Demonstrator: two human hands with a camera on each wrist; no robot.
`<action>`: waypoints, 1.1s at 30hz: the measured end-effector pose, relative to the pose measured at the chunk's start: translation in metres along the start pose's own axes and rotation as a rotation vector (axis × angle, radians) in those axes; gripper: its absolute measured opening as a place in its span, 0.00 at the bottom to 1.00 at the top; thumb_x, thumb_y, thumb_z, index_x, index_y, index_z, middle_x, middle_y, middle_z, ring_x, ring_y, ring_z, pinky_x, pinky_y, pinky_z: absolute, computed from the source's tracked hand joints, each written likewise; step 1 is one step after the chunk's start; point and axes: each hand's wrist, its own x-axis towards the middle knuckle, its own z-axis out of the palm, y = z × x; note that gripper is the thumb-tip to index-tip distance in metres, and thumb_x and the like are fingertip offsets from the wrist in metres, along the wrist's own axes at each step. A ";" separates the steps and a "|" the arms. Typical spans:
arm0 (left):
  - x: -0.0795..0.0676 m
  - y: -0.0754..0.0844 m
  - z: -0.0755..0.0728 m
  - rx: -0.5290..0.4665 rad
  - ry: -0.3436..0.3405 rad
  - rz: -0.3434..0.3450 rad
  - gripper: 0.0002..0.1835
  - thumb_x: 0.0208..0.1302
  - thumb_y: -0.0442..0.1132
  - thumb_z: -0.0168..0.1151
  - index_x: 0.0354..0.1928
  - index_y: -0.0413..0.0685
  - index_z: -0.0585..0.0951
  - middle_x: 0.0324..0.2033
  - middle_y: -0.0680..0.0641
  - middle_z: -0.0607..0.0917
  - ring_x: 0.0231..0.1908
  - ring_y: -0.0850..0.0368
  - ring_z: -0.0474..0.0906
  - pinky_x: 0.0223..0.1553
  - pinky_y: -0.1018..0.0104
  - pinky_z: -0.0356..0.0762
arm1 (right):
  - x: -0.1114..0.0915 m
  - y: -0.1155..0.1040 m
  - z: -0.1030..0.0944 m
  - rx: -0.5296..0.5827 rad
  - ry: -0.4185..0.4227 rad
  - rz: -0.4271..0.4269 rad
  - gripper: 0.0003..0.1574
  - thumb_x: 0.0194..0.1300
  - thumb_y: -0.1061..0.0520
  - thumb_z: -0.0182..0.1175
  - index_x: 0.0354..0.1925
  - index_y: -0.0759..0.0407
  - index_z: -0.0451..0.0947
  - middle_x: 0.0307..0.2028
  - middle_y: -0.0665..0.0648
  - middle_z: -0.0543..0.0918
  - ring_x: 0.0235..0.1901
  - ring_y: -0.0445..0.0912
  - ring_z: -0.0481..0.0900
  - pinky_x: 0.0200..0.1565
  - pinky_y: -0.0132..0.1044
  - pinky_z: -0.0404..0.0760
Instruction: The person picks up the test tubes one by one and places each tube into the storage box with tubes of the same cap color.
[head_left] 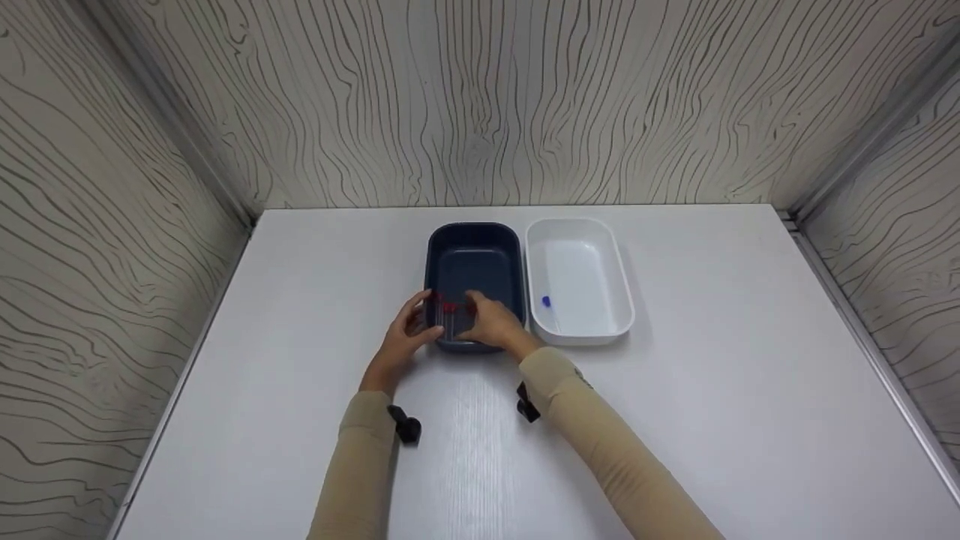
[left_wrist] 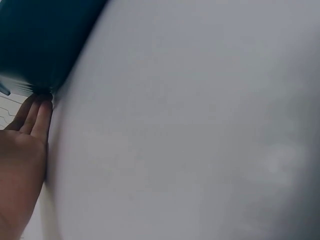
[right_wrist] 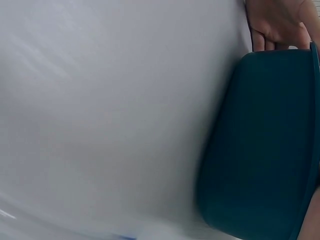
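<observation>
In the head view a dark blue plastic bin point(head_left: 475, 238) stands on the table. My left hand point(head_left: 405, 337) holds its near left side, thumb over the rim and fingers along the outer wall. The left wrist view shows these fingers point(left_wrist: 42, 117) against the bin's outside point(left_wrist: 45, 40). My right hand point(head_left: 491, 322) reaches down inside the bin, thumb and forefinger apart in a curve. Small red pieces point(head_left: 449, 307) lie between the two hands, one right at the right fingers. I cannot tell whether the right hand grips it. In the right wrist view the bin's wall point(right_wrist: 260, 140) hides the right fingers.
A white bin point(head_left: 622, 300) stands close against the dark bin's right side, with a small blue piece point(head_left: 546, 301) inside. Both stand on a white table point(head_left: 720, 360) before a wood-grain patterned wall point(head_left: 480, 105). Black wrist cameras point(head_left: 407, 430) hang beneath both sleeves.
</observation>
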 end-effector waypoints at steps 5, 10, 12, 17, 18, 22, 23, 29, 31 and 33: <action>0.004 -0.011 -0.001 0.023 0.005 0.023 0.38 0.57 0.41 0.65 0.67 0.66 0.59 0.65 0.41 0.66 0.68 0.47 0.61 0.71 0.53 0.57 | -0.002 0.001 -0.002 0.020 0.036 -0.030 0.49 0.48 0.45 0.70 0.64 0.57 0.62 0.36 0.57 0.82 0.31 0.45 0.77 0.37 0.37 0.77; 0.004 -0.012 -0.001 0.025 0.009 0.038 0.38 0.56 0.42 0.65 0.67 0.66 0.59 0.65 0.41 0.65 0.68 0.46 0.61 0.70 0.52 0.58 | -0.005 0.002 -0.006 0.093 0.089 -0.070 0.37 0.56 0.45 0.64 0.61 0.57 0.67 0.22 0.49 0.75 0.20 0.38 0.68 0.24 0.27 0.66; 0.004 -0.011 0.000 0.028 0.019 0.032 0.38 0.56 0.42 0.65 0.67 0.66 0.60 0.65 0.41 0.66 0.68 0.47 0.61 0.70 0.52 0.58 | -0.008 0.003 -0.009 0.139 0.123 -0.097 0.33 0.57 0.47 0.63 0.58 0.57 0.70 0.19 0.47 0.72 0.18 0.37 0.66 0.23 0.27 0.64; 0.004 -0.010 0.000 0.042 0.037 0.031 0.38 0.55 0.42 0.66 0.66 0.67 0.61 0.65 0.43 0.66 0.67 0.47 0.62 0.70 0.53 0.57 | -0.017 0.006 -0.016 0.253 0.225 -0.171 0.23 0.58 0.52 0.63 0.51 0.60 0.75 0.17 0.46 0.67 0.17 0.37 0.63 0.24 0.26 0.64; 0.004 -0.010 0.000 0.044 0.040 0.032 0.38 0.55 0.42 0.66 0.66 0.67 0.61 0.66 0.43 0.66 0.67 0.47 0.62 0.70 0.53 0.57 | -0.019 0.007 -0.017 0.272 0.247 -0.182 0.22 0.58 0.53 0.63 0.49 0.61 0.76 0.17 0.46 0.67 0.17 0.37 0.63 0.24 0.26 0.64; 0.004 -0.010 0.000 0.046 0.034 0.024 0.38 0.55 0.41 0.66 0.66 0.66 0.61 0.66 0.43 0.66 0.68 0.47 0.62 0.70 0.54 0.57 | -0.027 0.013 -0.022 0.351 0.323 -0.203 0.19 0.58 0.56 0.63 0.46 0.63 0.77 0.17 0.47 0.67 0.18 0.35 0.62 0.25 0.25 0.65; 0.004 -0.009 -0.001 0.037 0.030 0.017 0.38 0.55 0.41 0.66 0.66 0.66 0.61 0.65 0.43 0.66 0.68 0.48 0.62 0.70 0.54 0.57 | -0.029 0.015 -0.023 0.370 0.336 -0.204 0.18 0.58 0.56 0.63 0.46 0.63 0.77 0.17 0.47 0.67 0.18 0.35 0.62 0.25 0.25 0.65; -0.003 0.006 0.000 -0.017 -0.007 -0.026 0.39 0.55 0.39 0.66 0.68 0.62 0.60 0.66 0.39 0.64 0.69 0.45 0.59 0.71 0.51 0.55 | -0.038 0.026 -0.029 0.442 0.412 -0.236 0.16 0.57 0.59 0.63 0.43 0.67 0.78 0.16 0.51 0.69 0.16 0.32 0.60 0.25 0.24 0.63; -0.005 0.010 0.001 -0.021 -0.013 -0.029 0.40 0.55 0.39 0.66 0.68 0.61 0.59 0.66 0.39 0.63 0.69 0.45 0.57 0.72 0.51 0.53 | -0.041 0.030 -0.031 0.457 0.428 -0.241 0.15 0.57 0.60 0.63 0.42 0.68 0.78 0.16 0.53 0.70 0.16 0.32 0.60 0.23 0.24 0.62; -0.005 0.011 0.001 -0.025 -0.010 -0.028 0.40 0.55 0.39 0.66 0.69 0.61 0.59 0.67 0.39 0.63 0.70 0.45 0.56 0.72 0.53 0.51 | -0.046 0.035 -0.033 0.470 0.439 -0.233 0.15 0.57 0.60 0.63 0.42 0.67 0.78 0.17 0.54 0.70 0.15 0.32 0.60 0.22 0.23 0.62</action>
